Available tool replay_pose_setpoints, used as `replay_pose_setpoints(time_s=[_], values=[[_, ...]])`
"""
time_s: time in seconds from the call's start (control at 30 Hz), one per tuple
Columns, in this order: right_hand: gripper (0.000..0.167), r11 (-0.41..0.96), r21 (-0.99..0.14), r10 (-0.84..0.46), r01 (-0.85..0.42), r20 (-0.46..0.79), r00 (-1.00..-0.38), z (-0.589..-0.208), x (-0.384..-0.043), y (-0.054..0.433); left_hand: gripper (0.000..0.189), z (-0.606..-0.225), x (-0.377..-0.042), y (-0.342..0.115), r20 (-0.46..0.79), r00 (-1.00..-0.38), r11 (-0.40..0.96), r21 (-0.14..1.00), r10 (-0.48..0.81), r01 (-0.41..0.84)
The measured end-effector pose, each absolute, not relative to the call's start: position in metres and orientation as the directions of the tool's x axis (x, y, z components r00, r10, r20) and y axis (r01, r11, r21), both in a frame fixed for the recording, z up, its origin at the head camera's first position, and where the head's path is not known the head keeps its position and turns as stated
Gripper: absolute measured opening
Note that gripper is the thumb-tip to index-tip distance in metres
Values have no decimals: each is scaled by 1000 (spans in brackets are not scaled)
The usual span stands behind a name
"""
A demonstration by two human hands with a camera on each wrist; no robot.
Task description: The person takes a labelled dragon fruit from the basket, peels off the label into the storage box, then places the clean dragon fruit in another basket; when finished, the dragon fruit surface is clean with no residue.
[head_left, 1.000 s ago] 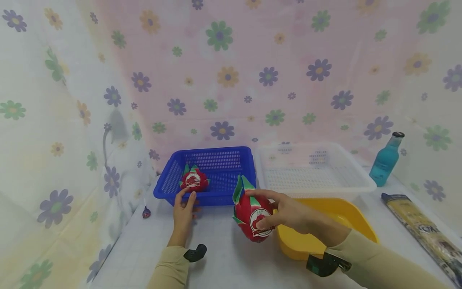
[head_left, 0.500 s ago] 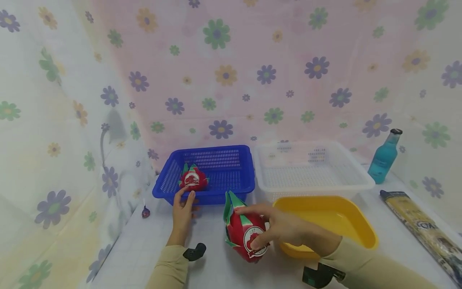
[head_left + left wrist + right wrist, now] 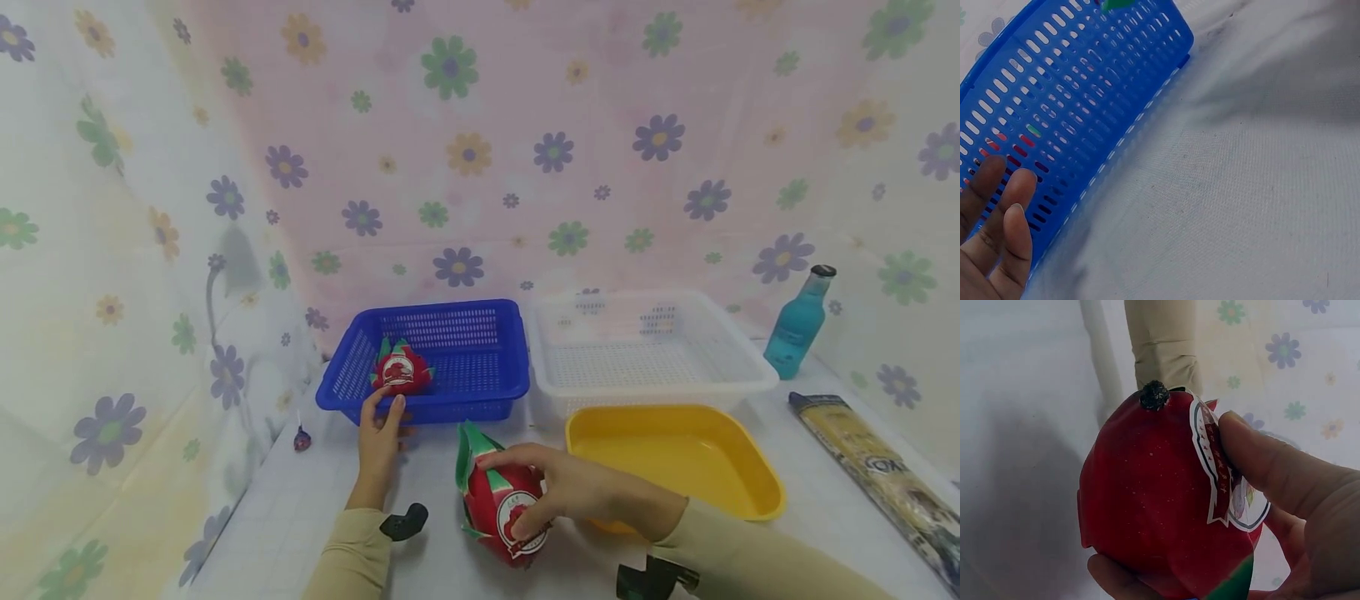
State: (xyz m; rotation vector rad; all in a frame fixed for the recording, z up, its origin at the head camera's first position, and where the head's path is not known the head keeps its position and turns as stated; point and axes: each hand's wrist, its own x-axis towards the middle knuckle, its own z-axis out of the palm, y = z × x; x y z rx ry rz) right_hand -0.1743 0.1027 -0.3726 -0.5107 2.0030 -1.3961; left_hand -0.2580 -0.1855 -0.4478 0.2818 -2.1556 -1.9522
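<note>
My right hand (image 3: 562, 487) grips a red dragon fruit (image 3: 498, 500) with green-tipped scales and a round white label. Its thumb presses by the label (image 3: 1210, 469), and a fingertip curls under the other side in the right wrist view. The fruit hangs low over the near middle of the table, stem end toward me. My left hand (image 3: 381, 442) holds the front rim of the blue basket (image 3: 480, 408), index finger over the edge and thumb outside. Its other fingers lie beside the slotted wall in the left wrist view. A second dragon fruit (image 3: 402, 369) sits inside the basket.
Right of the blue basket stands a white basket (image 3: 652, 388), with a yellow tray (image 3: 675, 417) in front. A bottle of blue liquid (image 3: 797, 329) and a long printed packet (image 3: 877, 475) are at the right. A small wrapped lollipop (image 3: 302, 439) lies at the left.
My right hand has carried the dragon fruit down, toward me and a little left, away from the yellow tray. The left hand has stayed at the basket rim.
</note>
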Motion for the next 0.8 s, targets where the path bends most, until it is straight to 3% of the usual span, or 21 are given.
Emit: replay_pose_setpoints(time_s=[0.8], values=[[70,402,-914,-620,59,-319,-717,-391,-208,88,55,-450,-259,-187,31,-959,97,995,-281,4]])
